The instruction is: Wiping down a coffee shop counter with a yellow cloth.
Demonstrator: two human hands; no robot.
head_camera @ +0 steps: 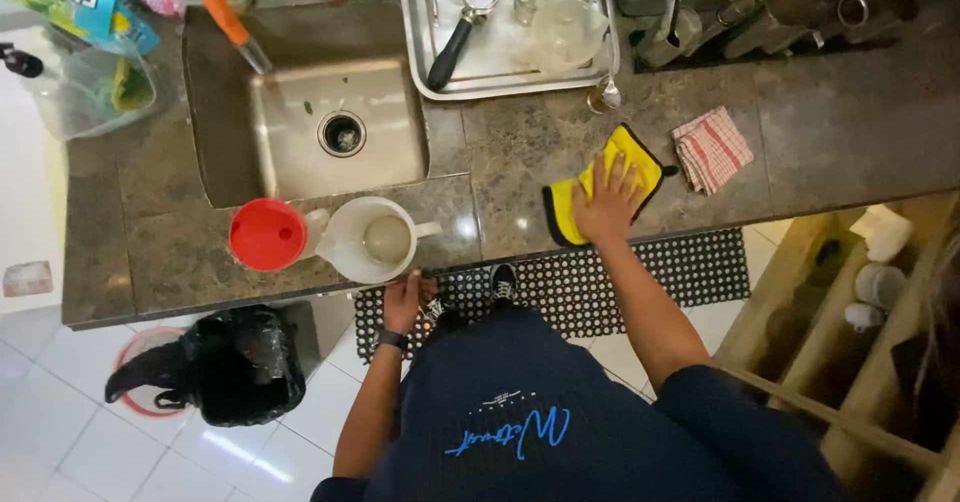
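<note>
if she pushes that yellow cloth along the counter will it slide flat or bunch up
The yellow cloth looks soft and floppy, so it would probably bunch at an edge. The right hand lies flat on it, which should help it slide. The counter looks polished, so likely little drag.

Place: kitchen | Evidence: steel sink in stone tabletop; dish tray of glasses; rubber floor mat

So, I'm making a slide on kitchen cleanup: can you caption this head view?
Right hand flat on a yellow microfibre cloth on the stone counter; left hand at its edge.
</note>
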